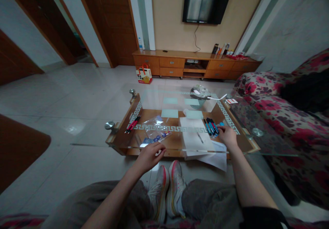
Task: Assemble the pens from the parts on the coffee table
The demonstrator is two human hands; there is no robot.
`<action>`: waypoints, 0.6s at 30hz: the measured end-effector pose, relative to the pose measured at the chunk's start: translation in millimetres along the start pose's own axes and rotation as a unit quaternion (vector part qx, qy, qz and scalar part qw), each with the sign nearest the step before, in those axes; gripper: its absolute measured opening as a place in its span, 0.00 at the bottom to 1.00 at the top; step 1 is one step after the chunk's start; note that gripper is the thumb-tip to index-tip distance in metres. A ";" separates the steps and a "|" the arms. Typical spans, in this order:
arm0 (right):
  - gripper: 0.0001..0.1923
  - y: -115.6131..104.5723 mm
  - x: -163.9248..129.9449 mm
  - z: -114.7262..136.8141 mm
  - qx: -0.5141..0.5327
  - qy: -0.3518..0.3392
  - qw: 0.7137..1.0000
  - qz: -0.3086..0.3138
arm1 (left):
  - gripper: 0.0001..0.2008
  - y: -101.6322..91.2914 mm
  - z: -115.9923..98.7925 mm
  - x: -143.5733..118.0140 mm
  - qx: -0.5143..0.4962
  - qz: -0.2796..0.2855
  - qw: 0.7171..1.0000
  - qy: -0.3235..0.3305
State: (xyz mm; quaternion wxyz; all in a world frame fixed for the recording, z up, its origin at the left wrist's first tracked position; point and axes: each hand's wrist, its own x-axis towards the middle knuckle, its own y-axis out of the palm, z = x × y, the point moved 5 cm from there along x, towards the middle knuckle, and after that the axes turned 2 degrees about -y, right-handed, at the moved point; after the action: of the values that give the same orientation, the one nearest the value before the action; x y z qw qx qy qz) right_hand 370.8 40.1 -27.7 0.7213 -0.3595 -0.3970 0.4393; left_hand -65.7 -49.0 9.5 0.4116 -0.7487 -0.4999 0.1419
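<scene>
Pens (pixel 211 127), slim sticks in blue, black and some red, lie side by side on the clear glass tabletop (pixel 151 95), just left of the right hand (pixel 228 135). Right forearm reaches forward, wrist bent inward, fingers bunched at the row's edge; cannot tell if they grip a pen. Left hand (pixel 151 155) is well apart from the right, at the table's near edge, back up, fingers loosely curled; palm hidden, cannot tell if anything is held. Crinkled transparent plastic bag (pixel 156 126) just beyond left hand. Red-and-black pens (pixel 133 124) farther left, slanted. Flat white paper (pixel 191 128) between the hands, single pen (pixel 200 138) over it.
</scene>
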 end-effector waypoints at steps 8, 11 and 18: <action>0.16 0.5 -2.5 -3.0 -0.024 -0.027 0.999 -0.002 | 0.10 -26.5 15.4 2.7 0.044 -0.065 0.997 -0.022; 0.18 -3.7 -4.1 -3.8 -0.033 -0.024 0.999 0.004 | 0.10 -50.0 30.7 7.6 0.063 -0.085 0.993 -0.049; 0.18 -35.0 -25.9 13.4 0.015 -0.028 0.996 -0.081 | 0.10 -87.4 91.0 14.3 0.152 -0.101 0.978 -0.101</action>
State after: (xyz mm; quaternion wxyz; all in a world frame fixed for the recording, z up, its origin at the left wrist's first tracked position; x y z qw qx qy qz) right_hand 363.3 6.1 1.8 0.7486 -0.3024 -0.4382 0.3951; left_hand -171.1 20.7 22.1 0.4803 -0.6046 -0.5847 0.2488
